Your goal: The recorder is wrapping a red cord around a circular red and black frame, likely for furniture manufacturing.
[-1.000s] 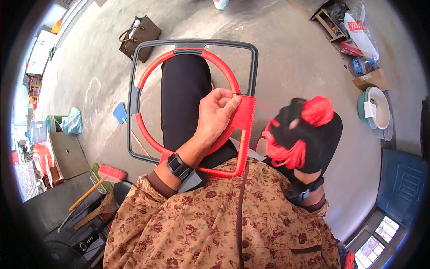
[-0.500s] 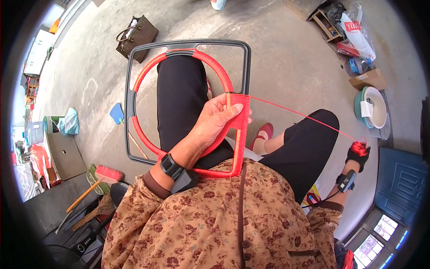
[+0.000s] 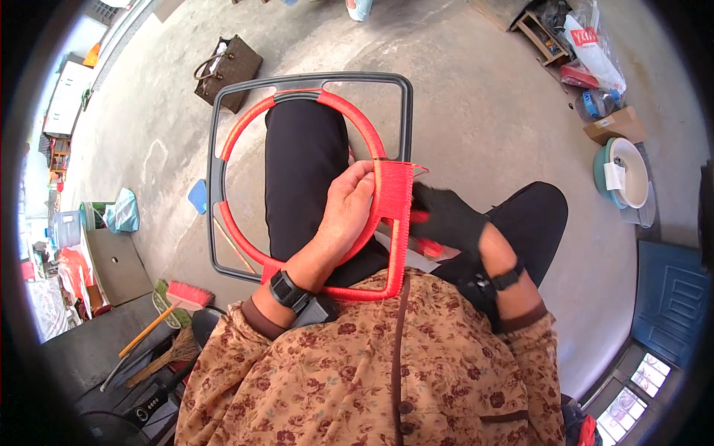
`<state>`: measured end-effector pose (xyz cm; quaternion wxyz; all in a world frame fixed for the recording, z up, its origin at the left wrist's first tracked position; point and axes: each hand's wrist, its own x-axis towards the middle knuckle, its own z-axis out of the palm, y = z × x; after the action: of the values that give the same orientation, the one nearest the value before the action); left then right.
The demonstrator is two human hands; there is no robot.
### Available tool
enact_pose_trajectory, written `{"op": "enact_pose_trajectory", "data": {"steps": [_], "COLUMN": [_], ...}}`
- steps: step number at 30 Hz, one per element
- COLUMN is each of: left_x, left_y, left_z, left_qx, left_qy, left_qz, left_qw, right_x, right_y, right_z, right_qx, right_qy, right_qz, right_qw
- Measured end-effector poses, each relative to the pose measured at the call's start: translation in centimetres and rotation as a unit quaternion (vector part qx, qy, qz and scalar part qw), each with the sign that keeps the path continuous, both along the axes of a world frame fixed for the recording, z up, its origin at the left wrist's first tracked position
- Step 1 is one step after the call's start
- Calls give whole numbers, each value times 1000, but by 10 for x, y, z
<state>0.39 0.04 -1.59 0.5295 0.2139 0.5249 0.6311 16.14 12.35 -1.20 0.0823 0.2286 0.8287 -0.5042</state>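
My left grip [image 3: 348, 201]: bare, pinching the red-wrapped side of the frame [image 3: 394, 192]
My right grip [image 3: 450, 215]: black-gloved, blurred, beside red cord [image 3: 420, 216] just right of the frame; spread or pressed together, I cannot tell
Frame: over my lap, black-trousered leg [image 3: 305, 171] showing through its ring
Floor [image 3: 476, 111]: brown bag [image 3: 242, 59] beyond

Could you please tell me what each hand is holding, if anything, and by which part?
The left hand holds the frame by its red-wrapped right side. Red cord shows at the gloved right hand, but its hold cannot be made out.
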Motion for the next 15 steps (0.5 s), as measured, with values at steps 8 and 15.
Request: {"op": "enact_pose_trajectory", "data": {"steps": [8,15], "left_x": [0,-3], "left_y": [-3,-6], "left_z": [12,34], "left_qx": [-11,191], "left_qy": [479,638], "left_qz": [132,206], "left_qw": [868,717], "right_x": [-40,-57], "right_y": [26,-11], "right_z": [-30,36], "right_qx": [-38,287], "right_qy": [242,342], "right_qz": [-294,-104], "right_qw": [924,889]}}
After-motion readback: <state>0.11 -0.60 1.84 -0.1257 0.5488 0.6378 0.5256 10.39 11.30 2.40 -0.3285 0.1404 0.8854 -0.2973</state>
